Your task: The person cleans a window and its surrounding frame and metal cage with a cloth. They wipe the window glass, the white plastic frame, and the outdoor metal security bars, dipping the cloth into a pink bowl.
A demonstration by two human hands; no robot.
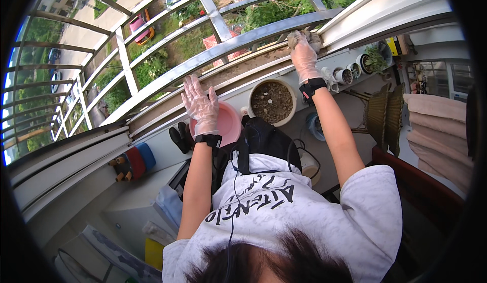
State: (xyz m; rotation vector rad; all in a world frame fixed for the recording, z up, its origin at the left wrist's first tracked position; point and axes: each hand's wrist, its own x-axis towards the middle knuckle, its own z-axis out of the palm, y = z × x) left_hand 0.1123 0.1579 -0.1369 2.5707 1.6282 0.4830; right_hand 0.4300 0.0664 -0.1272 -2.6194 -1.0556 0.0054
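My right hand (304, 56), in a clear plastic glove, grips a dirty grey-brown cloth (312, 41). It presses the cloth onto the window's sill track (243, 63) at the right end, beside the white frame. Brown dirt marks that track. My left hand (201, 104), gloved the same way, lies with fingers spread on the inner edge of the track and holds nothing. Just below it a pink plastic basin (228, 125) stands on the ledge, partly hidden by that hand. A round pot of soil (273, 102) sits between my two arms.
Metal security bars (213, 12) stand outside the open window, high above a yard. Small potted plants (344, 75) line the ledge at right. Dark shoes (179, 136) and a red-and-blue object (139, 159) are at left. A wicker chair (380, 111) stands on the right.
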